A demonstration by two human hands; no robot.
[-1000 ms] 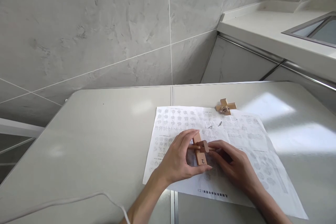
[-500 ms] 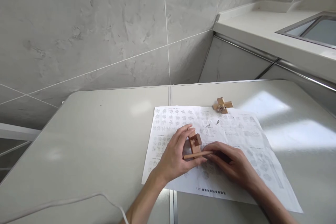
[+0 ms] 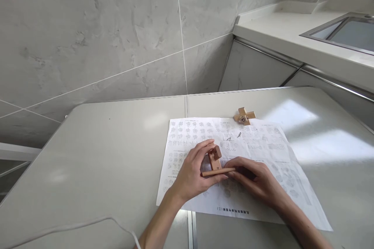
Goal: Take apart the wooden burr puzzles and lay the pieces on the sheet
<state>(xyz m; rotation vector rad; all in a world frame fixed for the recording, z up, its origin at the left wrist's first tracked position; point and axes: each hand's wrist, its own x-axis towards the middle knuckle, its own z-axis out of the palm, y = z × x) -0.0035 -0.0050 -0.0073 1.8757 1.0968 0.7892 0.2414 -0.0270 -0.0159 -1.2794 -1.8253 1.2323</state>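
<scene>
Over a printed instruction sheet (image 3: 263, 151) on a grey table (image 3: 111, 144), both of my hands hold a small assembly of notched wooden puzzle bars (image 3: 215, 162). My left hand (image 3: 193, 173) curls round an upright bar from the left, thumb and fingers pinching it. From the right, my right hand (image 3: 253, 181) pinches the end of a bar lying flat across the front. A second little cluster of crossed wooden bars (image 3: 244, 116), with a number on one end, rests at the sheet's far edge.
A white cable (image 3: 73, 227) runs across the table's near left corner. A tiled grey wall (image 3: 117, 31) rises behind the table. To the right a pale counter (image 3: 292, 35) with an inset steel sink (image 3: 344, 33) stands higher than the table.
The puzzle piece has been turned: the bar that pointed toward me with a number on its end now stands upright, and a flat bar lies across the front. My view drifted slightly right.
</scene>
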